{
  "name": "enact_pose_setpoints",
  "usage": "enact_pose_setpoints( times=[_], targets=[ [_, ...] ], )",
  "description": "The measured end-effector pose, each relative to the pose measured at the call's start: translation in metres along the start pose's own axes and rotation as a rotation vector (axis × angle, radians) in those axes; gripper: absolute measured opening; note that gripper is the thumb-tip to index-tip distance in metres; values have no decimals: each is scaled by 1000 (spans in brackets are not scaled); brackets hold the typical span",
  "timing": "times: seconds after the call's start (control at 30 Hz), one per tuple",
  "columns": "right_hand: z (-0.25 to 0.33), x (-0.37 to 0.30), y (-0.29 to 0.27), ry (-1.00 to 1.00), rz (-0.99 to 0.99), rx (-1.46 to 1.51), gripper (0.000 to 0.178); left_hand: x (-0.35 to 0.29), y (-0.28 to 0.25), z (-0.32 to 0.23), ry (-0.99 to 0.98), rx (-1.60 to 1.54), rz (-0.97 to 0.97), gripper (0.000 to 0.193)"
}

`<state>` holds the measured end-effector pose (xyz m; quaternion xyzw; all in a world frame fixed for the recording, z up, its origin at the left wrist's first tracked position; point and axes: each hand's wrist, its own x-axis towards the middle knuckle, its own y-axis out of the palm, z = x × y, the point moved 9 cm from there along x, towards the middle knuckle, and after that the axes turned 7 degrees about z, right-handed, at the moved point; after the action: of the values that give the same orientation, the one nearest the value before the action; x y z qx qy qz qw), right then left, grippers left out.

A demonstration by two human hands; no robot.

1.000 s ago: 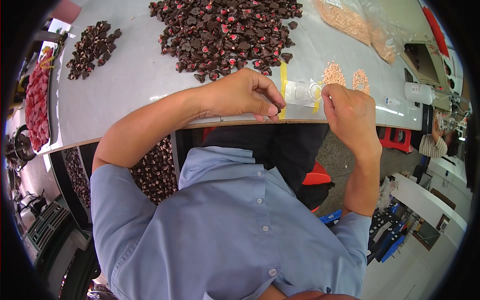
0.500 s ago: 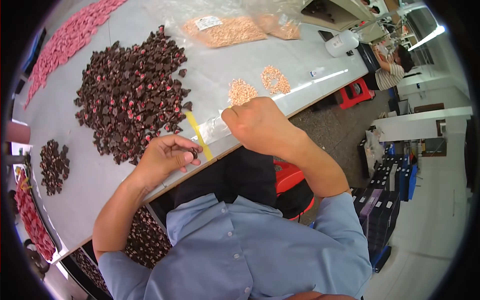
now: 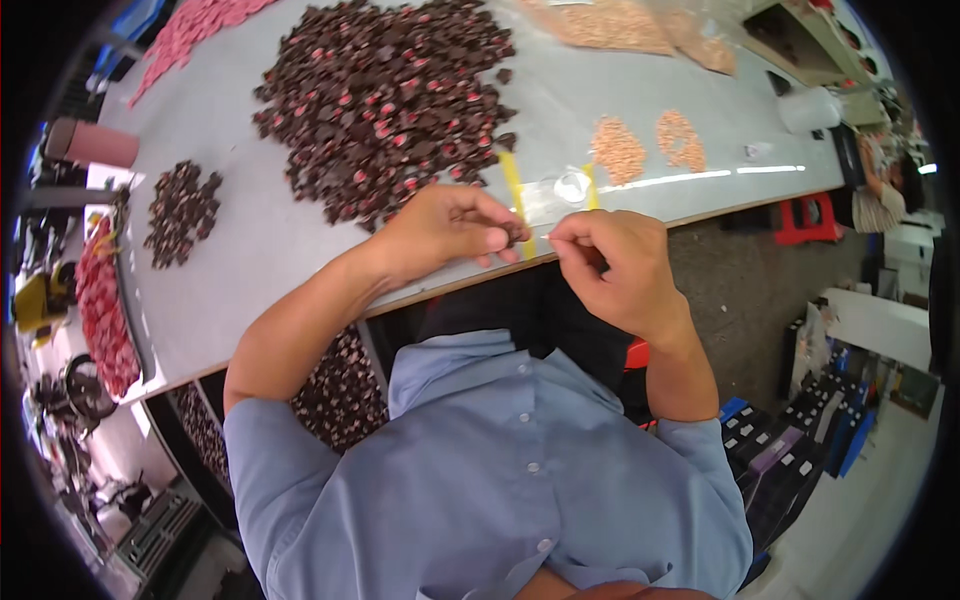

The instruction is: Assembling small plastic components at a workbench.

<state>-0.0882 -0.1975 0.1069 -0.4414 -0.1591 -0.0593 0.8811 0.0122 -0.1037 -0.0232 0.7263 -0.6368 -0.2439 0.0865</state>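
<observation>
My left hand is held over the front edge of the table, its thumb and fingers closed on a small dark-brown piece. Just to its right, my right hand pinches thumb and forefinger together, fingertips turned toward that piece. Something tiny and pale shows at the right fingertips, too small to name. Behind the hands, a clear film patch is fixed to the table between yellow tape strips. Beyond it lie a small heap of peach-coloured bits and a ring-shaped one.
A large pile of dark pieces with pink centres covers the table's middle. A smaller dark heap and a pink cup are at left. Clear bags of peach bits lie at the back, near a white bottle. Another person is far right.
My right hand has come from beside the peach heap to the left hand's fingertips. The left hand keeps its dark piece. The whole view has turned and shifted.
</observation>
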Motion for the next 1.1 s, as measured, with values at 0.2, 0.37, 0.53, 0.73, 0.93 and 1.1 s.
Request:
enact_pose_setpoints(
  times=[0.2,0.37,0.53,0.73,0.93,1.1],
  targets=[
    [0,-1,21,18,-14,48,14,-7,2,2,-13,-53,10,24],
    [3,1,26,9,-5,4,14,-9,3,3,-26,-7,20,22],
    [4,2,28,-5,5,-18,14,-9,3,4,-25,3,29,22],
    [5,2,31,-27,34,-51,14,-7,4,5,-36,17,37,21],
    [13,1,38,-82,50,-122,14,-7,1,6,-29,37,23,20],
    [2,-4,20,-3,-93,-25,12,-8,-1,4,-12,9,-4,20]
  ],
)
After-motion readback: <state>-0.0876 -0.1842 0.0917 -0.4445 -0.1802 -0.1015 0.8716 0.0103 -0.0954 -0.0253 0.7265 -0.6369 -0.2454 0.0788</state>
